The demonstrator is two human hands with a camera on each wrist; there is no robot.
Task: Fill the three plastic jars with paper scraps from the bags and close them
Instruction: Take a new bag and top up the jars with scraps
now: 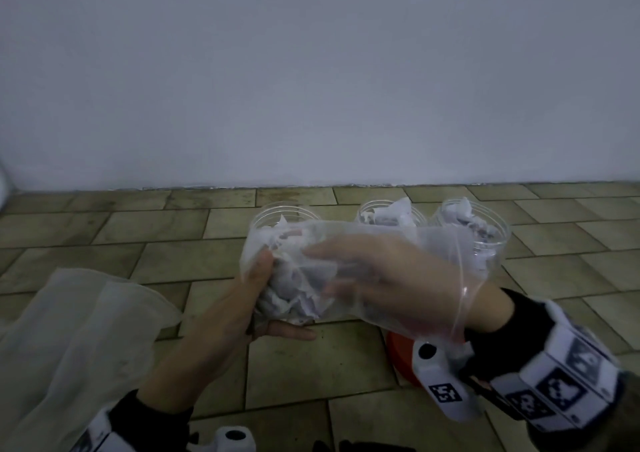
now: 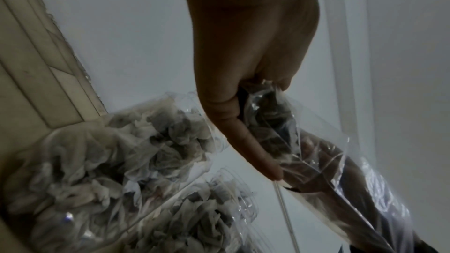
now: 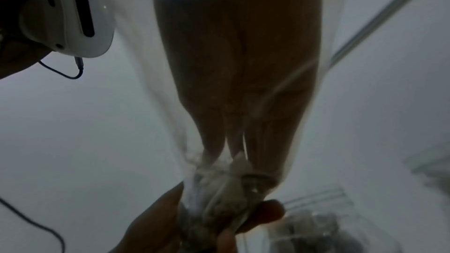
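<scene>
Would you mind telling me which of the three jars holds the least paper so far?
The left jar, behind the bag: its rim area looks clear, while the middle jar and right jar have scraps heaped to their rims.

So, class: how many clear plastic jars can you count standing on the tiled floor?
3, in a row by the wall: the left jar partly behind the held bag, the middle jar, and the right jar. All are lidless; none seems hidden.

Tan tiled floor (image 1: 298,375) meets a plain white wall (image 1: 311,70); pale sheer cloth (image 1: 69,340) lies at left
</scene>
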